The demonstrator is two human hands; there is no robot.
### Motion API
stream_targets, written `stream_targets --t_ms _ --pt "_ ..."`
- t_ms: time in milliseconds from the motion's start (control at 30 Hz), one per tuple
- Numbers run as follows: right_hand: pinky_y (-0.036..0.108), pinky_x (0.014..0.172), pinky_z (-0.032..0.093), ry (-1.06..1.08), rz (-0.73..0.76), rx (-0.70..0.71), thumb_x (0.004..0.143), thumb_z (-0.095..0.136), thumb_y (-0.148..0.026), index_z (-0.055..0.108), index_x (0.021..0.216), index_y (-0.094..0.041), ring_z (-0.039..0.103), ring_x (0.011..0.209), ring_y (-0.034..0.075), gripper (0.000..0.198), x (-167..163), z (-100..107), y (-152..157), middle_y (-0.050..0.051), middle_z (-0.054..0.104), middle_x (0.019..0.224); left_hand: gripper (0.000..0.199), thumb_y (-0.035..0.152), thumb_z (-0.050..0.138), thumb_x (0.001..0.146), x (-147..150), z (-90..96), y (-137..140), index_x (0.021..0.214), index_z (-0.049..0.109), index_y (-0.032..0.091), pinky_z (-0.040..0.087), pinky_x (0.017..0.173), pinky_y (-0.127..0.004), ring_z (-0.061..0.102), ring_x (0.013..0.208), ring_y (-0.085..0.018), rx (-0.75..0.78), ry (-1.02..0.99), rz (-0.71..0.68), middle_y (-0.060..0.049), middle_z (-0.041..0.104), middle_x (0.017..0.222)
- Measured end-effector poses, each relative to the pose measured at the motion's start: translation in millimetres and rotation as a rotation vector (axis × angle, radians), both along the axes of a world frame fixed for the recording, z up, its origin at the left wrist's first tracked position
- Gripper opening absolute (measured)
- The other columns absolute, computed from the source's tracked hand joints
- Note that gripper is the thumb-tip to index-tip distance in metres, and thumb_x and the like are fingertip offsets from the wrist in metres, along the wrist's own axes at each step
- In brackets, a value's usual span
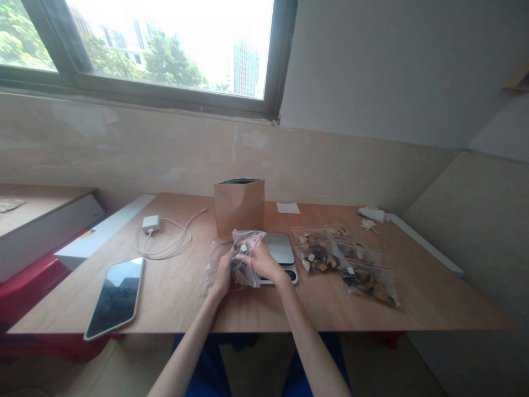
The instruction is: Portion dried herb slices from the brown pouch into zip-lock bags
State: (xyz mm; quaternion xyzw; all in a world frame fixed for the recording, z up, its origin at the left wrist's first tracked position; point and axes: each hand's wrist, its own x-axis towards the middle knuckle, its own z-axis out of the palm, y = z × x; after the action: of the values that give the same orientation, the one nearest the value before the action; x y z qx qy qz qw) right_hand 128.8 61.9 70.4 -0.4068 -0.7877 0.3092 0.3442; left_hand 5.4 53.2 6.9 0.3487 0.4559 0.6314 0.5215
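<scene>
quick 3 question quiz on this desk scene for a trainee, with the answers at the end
1. True or false: the dark-screened device lies to the left of the scale.

2. What do the left hand and right hand hold together?
A) the charger
B) a clear plastic bag
C) the dark-screened device

3. Fill in one word: the brown paper bag stands upright behind the hands with its top ____.

Key: 1. true; 2. B; 3. open
</scene>
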Motion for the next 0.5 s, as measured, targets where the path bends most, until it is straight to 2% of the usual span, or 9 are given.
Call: stream_targets --t_ms 100,167,367,500 --pt "0.038 0.097 0.036 0.026 0.029 -0.034 0.079 0.059 -0.023 0.060 0.104 -0.018 0.051 0.107 0.020 0.026 -5.2 -3.7 0.2 0.008 0.058 0.108 0.027 0.040 0.062 0.063 -0.2 -6.2 0.6 0.070 0.064 0.015 0.041 0.047 -0.024 0.054 0.049 -0.014 -0.010 -0.092 -0.046 0.000 0.061 0.056" --pt "0.038 0.097 0.036 0.010 0.053 -0.043 0.079 0.059 -0.024 0.058 0.109 -0.019 0.050 0.109 0.021 0.031 -9.7 -3.9 -0.2 0.008 0.057 0.112 0.026 0.040 0.062 0.062 -0.6 -7.5 0.1 0.070 0.063 0.015 0.040 0.046 -0.023 0.052 0.046 -0.013 -0.023 -0.154 -0.026 0.001 0.061 0.055" --pt "0.039 0.098 0.034 -0.122 0.143 -0.046 0.070 0.068 -0.021 0.052 0.114 -0.016 0.046 0.113 0.024 0.047 -14.3 -2.0 5.0 0.010 0.054 0.114 0.031 0.039 0.067 0.058 -1.7 -4.9 0.8 0.078 0.066 0.015 0.047 0.064 -0.025 0.062 0.066 -0.016 -0.055 -0.269 0.024 -0.002 0.068 0.073" --pt "0.039 0.093 0.038 -0.106 0.180 -0.026 0.069 0.066 -0.018 0.055 0.103 -0.017 0.050 0.103 0.022 0.035 -12.0 -1.0 9.0 0.007 0.056 0.105 0.036 0.040 0.068 0.058 -2.7 -4.1 0.5 0.083 0.066 0.014 0.047 0.068 -0.027 0.064 0.074 -0.019 -0.077 -0.280 0.006 -0.004 0.069 0.075"
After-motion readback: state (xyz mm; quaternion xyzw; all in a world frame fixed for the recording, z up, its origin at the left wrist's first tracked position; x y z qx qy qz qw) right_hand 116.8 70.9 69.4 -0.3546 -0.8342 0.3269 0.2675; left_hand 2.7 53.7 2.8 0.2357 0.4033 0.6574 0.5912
